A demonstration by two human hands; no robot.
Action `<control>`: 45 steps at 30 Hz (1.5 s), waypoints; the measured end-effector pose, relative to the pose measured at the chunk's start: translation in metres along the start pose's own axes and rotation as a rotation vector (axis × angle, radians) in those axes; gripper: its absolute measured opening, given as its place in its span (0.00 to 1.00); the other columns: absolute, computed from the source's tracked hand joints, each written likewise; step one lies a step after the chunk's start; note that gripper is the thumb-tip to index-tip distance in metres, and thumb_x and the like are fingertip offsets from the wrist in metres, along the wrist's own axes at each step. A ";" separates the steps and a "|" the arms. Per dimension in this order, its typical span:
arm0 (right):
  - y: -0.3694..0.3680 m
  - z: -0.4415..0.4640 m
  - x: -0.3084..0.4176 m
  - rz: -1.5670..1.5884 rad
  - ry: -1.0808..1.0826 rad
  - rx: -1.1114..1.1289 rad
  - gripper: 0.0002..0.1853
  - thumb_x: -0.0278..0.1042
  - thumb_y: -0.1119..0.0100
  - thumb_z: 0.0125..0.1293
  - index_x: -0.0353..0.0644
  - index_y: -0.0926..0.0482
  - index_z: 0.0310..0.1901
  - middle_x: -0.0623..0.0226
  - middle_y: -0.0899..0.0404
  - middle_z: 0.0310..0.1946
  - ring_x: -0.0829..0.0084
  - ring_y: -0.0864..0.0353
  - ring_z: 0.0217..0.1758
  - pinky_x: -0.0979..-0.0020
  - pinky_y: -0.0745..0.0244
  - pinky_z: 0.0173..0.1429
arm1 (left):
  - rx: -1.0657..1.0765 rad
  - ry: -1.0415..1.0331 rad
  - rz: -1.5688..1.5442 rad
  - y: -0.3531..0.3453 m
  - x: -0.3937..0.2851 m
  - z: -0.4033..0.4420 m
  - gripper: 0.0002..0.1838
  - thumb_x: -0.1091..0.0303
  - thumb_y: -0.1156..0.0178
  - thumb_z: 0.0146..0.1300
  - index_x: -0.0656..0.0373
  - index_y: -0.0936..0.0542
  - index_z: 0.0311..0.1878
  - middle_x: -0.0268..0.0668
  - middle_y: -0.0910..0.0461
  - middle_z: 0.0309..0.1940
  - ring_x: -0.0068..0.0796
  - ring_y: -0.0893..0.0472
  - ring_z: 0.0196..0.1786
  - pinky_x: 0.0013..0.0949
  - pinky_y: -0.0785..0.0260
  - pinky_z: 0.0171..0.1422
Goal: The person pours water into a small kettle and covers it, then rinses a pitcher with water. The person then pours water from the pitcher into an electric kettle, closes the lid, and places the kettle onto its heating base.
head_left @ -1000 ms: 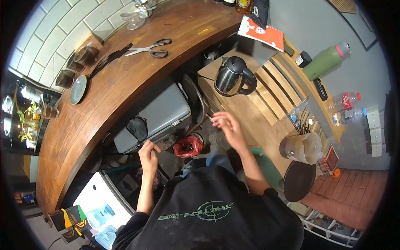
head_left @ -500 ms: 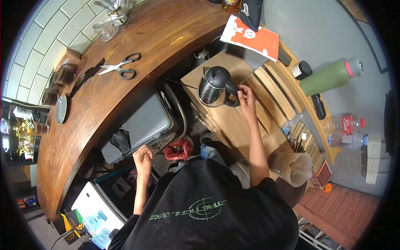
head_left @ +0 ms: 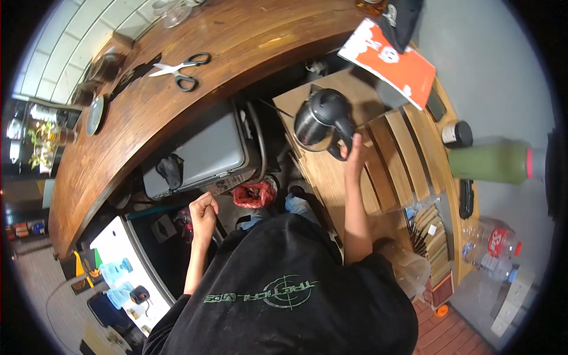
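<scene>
A black and steel kettle (head_left: 318,120) stands on a light wooden surface (head_left: 331,174), its handle toward the right. My right hand (head_left: 354,158) is at that handle, fingers wrapped round its lower part. Curled into a loose fist, my left hand (head_left: 204,211) hangs at the lower left, nearest to a grey case (head_left: 204,151) with a dark cloth (head_left: 171,171) on it. What the left fist holds, if anything, is hidden. A red-lined bin (head_left: 254,194) sits on the floor between my hands.
Scissors (head_left: 182,71) lie on the curved wooden counter (head_left: 136,148). A red and white notebook (head_left: 390,62) overlaps the right shelf, which bears a green bottle (head_left: 488,163) and a black jar (head_left: 457,135). Plastic bottles (head_left: 488,242) and a clear tub (head_left: 405,266) are at the right.
My right hand has moved up and right from over the floor to the kettle handle and closed on it. The left hand stays curled. The view has shifted.
</scene>
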State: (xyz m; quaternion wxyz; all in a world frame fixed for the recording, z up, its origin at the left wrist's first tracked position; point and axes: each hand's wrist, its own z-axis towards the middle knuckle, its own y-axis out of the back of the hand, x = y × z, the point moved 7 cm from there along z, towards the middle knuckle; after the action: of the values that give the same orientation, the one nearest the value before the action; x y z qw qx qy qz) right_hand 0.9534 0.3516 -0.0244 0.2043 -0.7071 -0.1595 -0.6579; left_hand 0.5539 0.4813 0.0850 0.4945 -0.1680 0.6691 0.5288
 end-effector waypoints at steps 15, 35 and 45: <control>-0.061 -0.053 0.094 0.155 0.048 0.431 0.33 0.66 0.50 0.66 0.35 0.32 0.26 0.67 0.33 0.17 0.76 0.33 0.16 0.78 0.40 0.18 | -0.501 0.213 0.129 0.099 0.028 -0.103 0.08 0.87 0.56 0.47 0.66 0.28 0.27 0.40 0.29 0.24 0.30 0.28 0.27 0.30 0.37 0.33; -0.386 -0.383 0.122 0.015 0.047 1.449 0.33 0.60 0.53 0.69 0.31 0.26 0.23 0.71 0.33 0.13 0.82 0.37 0.14 0.79 0.46 0.19 | -0.994 0.663 0.630 0.405 0.131 -0.439 0.25 0.72 0.37 0.56 0.55 0.27 0.59 0.40 0.26 0.52 0.41 0.25 0.56 0.38 0.30 0.57; -0.488 -0.547 0.148 -0.204 0.230 1.706 0.36 0.62 0.53 0.69 0.33 0.29 0.17 0.73 0.34 0.11 0.83 0.35 0.14 0.78 0.46 0.19 | -0.681 0.677 0.423 0.458 0.216 -0.462 0.20 0.71 0.36 0.55 0.55 0.24 0.53 0.39 0.28 0.49 0.42 0.23 0.49 0.38 0.29 0.54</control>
State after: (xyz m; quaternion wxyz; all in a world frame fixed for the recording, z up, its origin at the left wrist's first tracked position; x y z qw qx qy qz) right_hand 0.2511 0.4949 0.1897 0.6197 -0.2234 -0.6396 -0.3963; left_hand -0.1104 0.3180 0.1292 0.0501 -0.3418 0.6010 0.7207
